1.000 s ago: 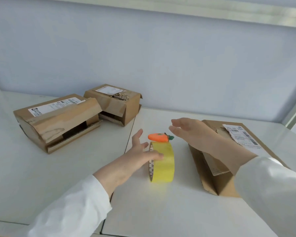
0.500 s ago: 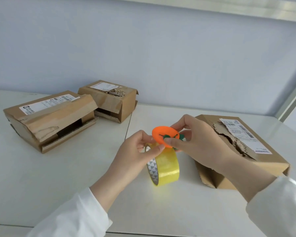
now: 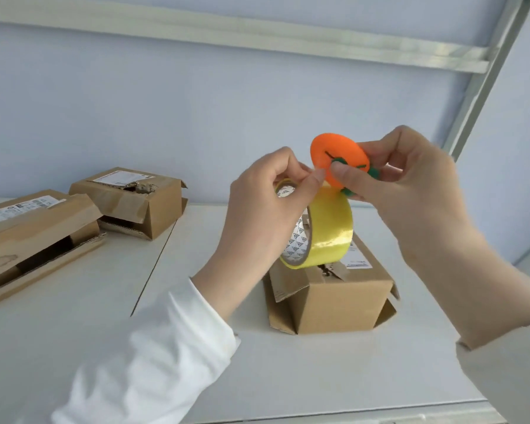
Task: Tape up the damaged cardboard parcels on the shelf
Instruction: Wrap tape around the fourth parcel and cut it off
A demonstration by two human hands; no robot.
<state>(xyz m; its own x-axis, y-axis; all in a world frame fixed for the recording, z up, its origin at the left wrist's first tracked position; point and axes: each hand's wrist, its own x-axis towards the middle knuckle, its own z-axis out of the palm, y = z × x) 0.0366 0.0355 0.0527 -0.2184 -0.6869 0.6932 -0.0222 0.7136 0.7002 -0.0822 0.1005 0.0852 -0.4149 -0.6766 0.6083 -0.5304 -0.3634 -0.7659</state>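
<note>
Pale blue-grey back wall [image 3: 135, 102]; grey metal crossbeam [image 3: 227, 33] overhead; slanted grey metal upright [image 3: 479, 87], right side.

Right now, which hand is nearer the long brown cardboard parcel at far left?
Left. The left hand, gripping the yellow tape roll, is raised right of the long brown cardboard parcel; the right hand, pinching the orange plastic disc, is farther right.

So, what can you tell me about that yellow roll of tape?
The glossy yellow roll of packing tape is wound on a core whose inner face is white with dark triangles. It is held on edge in the air, in front of a torn brown cardboard parcel. The left hand grips its left side, fingertips pinching at its top rim. The right hand holds an orange carrot-shaped tool just above it.
</note>
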